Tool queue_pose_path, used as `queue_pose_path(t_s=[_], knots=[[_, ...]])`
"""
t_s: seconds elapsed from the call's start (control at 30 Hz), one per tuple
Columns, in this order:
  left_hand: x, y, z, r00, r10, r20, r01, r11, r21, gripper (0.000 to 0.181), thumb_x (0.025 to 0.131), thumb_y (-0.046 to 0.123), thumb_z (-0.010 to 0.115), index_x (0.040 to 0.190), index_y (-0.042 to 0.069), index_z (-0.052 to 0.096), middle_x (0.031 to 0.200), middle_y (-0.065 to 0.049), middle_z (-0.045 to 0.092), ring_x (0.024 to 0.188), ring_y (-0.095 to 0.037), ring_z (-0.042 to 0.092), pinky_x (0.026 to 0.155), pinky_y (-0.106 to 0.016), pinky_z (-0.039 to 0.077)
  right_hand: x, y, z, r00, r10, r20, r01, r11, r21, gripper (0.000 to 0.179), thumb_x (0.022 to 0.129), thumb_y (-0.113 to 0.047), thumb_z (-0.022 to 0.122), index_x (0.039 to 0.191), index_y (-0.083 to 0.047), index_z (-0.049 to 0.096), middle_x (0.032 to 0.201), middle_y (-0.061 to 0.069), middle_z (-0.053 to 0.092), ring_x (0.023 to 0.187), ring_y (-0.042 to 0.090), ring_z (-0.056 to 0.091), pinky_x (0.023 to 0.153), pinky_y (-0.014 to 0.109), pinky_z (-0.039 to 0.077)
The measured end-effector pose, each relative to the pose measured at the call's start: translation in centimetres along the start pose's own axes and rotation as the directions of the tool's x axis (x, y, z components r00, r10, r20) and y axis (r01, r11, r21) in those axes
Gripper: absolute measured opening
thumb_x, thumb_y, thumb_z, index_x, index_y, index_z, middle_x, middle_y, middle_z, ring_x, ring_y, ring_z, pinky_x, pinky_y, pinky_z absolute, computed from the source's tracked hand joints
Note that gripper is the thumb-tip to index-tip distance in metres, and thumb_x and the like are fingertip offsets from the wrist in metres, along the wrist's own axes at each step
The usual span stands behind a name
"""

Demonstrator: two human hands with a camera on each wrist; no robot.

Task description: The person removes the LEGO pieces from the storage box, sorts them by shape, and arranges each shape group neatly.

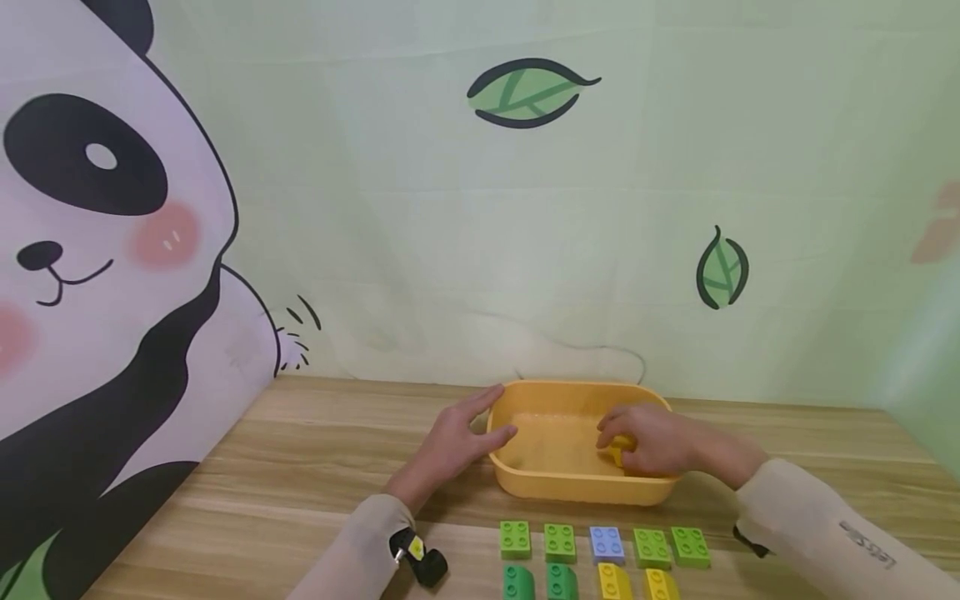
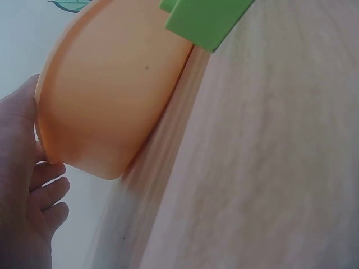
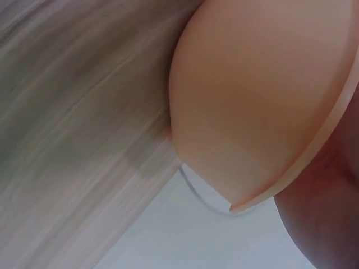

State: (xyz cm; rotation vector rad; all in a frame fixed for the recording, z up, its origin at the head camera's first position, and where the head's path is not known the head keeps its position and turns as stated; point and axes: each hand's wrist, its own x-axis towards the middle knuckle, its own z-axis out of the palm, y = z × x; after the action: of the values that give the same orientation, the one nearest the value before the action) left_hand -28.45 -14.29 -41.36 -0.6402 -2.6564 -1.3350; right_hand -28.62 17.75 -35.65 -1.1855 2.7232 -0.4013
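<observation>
My left hand (image 1: pixel 457 437) holds the left end of a yellow-orange plastic bin (image 1: pixel 581 489), its thumb over the rim and the other fingers along the outside. The left wrist view shows those fingers (image 2: pixel 49 193) bent beside the bin's end wall. Inside the bin's right part, my right hand (image 1: pixel 660 437) pinches a yellow toy building block (image 1: pixel 618 450), mostly covered by the fingers. In the right wrist view the bin's outer wall (image 3: pixel 247 101) fills much of the picture, and only part of the hand shows beyond the rim.
In front of the bin lie two rows of building blocks: light green ones (image 1: pixel 515 540) and a blue one (image 1: pixel 606 544) behind, two dark green (image 1: pixel 517 582) and two yellow (image 1: pixel 614 581) nearer. The wooden table (image 1: pixel 337 433) meets a printed backdrop with a thin cable.
</observation>
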Motion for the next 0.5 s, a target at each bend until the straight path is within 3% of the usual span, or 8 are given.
queue_pose_path(t_s=[0.23,0.5], knots=[[-0.1,0.0,0.0,1.0,-0.003,-0.005,0.003,1.0,-0.002,0.074,0.099,0.039,0.076,0.16,0.009,0.049,0.164,-0.007,0.046,0.152,-0.032,0.041,0.124,-0.051,0.033,0.4,-0.5,-0.1,1.0,0.011,0.024,-0.011,1.0,-0.016,0.016,0.09,-0.004,0.072,0.097,-0.014,0.082,0.123,0.013,0.071,0.113,0.036,0.066,0.101,0.058,0.055],[0.0,-0.1,0.0,1.0,0.005,-0.005,-0.005,1.0,0.001,0.074,0.099,0.039,0.075,0.16,0.008,0.048,0.164,-0.009,0.045,0.152,-0.032,0.041,0.124,-0.051,0.032,1.2,1.3,1.0,0.999,-0.028,0.016,0.028,1.0,-0.002,0.022,0.094,-0.01,0.071,0.113,-0.013,0.081,0.123,0.007,0.073,0.112,0.029,0.067,0.099,0.055,0.057]])
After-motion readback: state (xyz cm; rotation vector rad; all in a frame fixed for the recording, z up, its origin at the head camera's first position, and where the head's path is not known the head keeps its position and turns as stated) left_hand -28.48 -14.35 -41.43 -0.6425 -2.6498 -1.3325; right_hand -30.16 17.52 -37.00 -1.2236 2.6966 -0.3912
